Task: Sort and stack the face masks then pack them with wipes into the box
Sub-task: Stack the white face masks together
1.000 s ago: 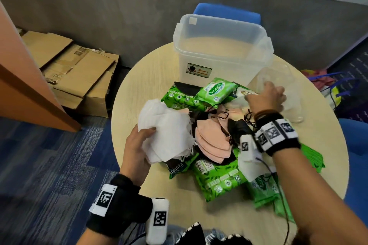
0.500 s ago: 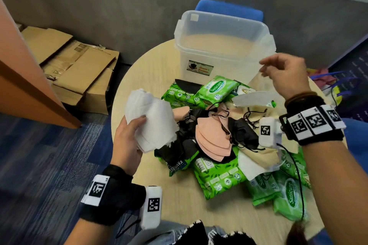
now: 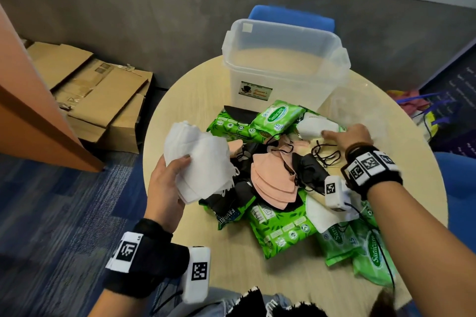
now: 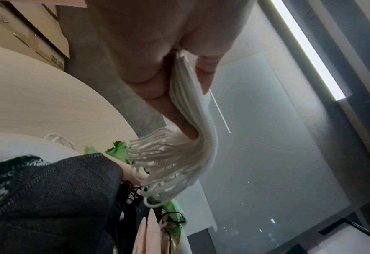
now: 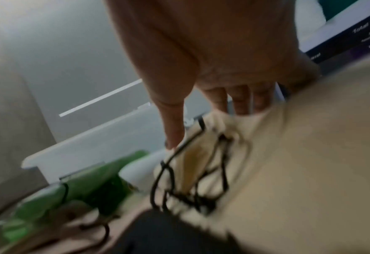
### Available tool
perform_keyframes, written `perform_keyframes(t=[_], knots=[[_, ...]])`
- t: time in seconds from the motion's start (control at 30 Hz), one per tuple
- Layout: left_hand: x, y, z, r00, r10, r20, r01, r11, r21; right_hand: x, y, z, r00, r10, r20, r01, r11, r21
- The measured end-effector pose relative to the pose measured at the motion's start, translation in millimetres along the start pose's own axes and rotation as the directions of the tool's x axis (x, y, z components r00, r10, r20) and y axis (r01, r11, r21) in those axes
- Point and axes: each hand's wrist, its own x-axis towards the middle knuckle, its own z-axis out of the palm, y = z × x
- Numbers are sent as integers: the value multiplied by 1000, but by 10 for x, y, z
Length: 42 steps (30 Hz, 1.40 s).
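Sorting stage, viewed from the head camera, left to right. The left hand (image 3: 164,183) grips a stack of white masks (image 3: 199,159) above the near-left edge of the round table (image 3: 180,100), thumb curled over the top and fingers beneath; the left wrist view shows the layered edges pinched together. At centre, pink masks (image 3: 270,183), black masks (image 3: 309,170) and green wipe packs (image 3: 280,229) lie mixed in a pile. Behind them the clear box (image 3: 283,59) appears empty. At right, the right hand (image 3: 353,136) reaches with extended fingers to a loose white mask (image 3: 314,125), touching but apparently not yet grasping it. Judged progress: only white masks are partly gathered; other colours, wipes and packing remain.
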Motion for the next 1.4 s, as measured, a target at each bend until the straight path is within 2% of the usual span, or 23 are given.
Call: perform_keyframes(t=[0.07,0.17,0.23,0.3,0.4,0.47,0.53,0.6,0.63,0.7,0.77,0.8,0.83,0.9,0.93,1.03,1.13,1.17,1.23,1.27,1.37,1.4], knots=[[-14,-3,23,1000,0,12,0,1000,9,15,21,38,1000,-19,-13,20,997,69],[-19,-13,35,999,5,32,-6,1000,12,-105,-51,-26,985,-169,-30,171,945,279],[-23,-18,29,1000,6,28,-6,1000,8,-233,-149,-150,947,-318,-52,307,841,446],[-24,-28,34,999,17,30,-17,1000,17,-366,-274,-323,906,-406,-118,400,732,552],[-46,-25,73,997,63,53,-67,995,78,-592,-447,-592,859,-488,-156,465,615,637],[-43,-34,102,996,70,52,-75,992,103,-814,-574,-763,824,-552,-132,459,513,725],[-26,-46,127,996,60,64,-66,993,101,-1095,-715,-915,754,-656,-38,386,395,834],[-35,-43,175,995,71,75,-80,988,132,-1368,-811,-1007,624,-771,124,222,328,918],[-40,-45,185,994,82,72,-92,984,151,-1491,-843,-1003,551,-808,206,133,329,935],[-63,-57,207,993,91,78,-105,975,195,-1708,-877,-870,442,-829,343,17,390,921],[-84,-81,191,991,85,100,-105,971,213,-1892,-878,-578,371,-806,461,12,500,866],[-90,-98,167,992,84,97,-103,970,221,-1960,-866,-392,370,-774,514,41,566,823],[-104,-98,153,994,72,84,-89,971,222,-2006,-840,-194,402,-730,553,72,627,775],[-124,-102,80,997,47,55,-57,977,207,-2079,-786,179,502,-651,569,115,703,702],[-147,-120,37,999,44,32,-50,976,210,-2114,-758,326,537,-635,555,131,713,689],[-210,-171,-147,999,20,-47,-12,987,161,-2255,-728,623,584,-609,537,217,755,619],[-231,-192,-303,991,-132,6,132,991,25,-2399,-726,784,615,-594,518,328,791,517],[-197,-216,-353,991,-130,-6,131,990,61,-2439,-742,818,612,-598,517,358,793,493],[-170,-237,-428,996,-38,-83,55,974,221,-2447,-809,848,593,-602,534,369,793,484],[-157,-243,-468,992,-2,-123,34,965,261,-2396,-862,840,600,-602,527,368,793,486],[-141,-188,-595,978,32,-205,13,977,213,-2043,-1080,843,693,-624,363,537,781,318],[-133,-153,-636,972,34,-232,9,984,180,-1910,-1154,843,701,-636,323,596,771,226]])
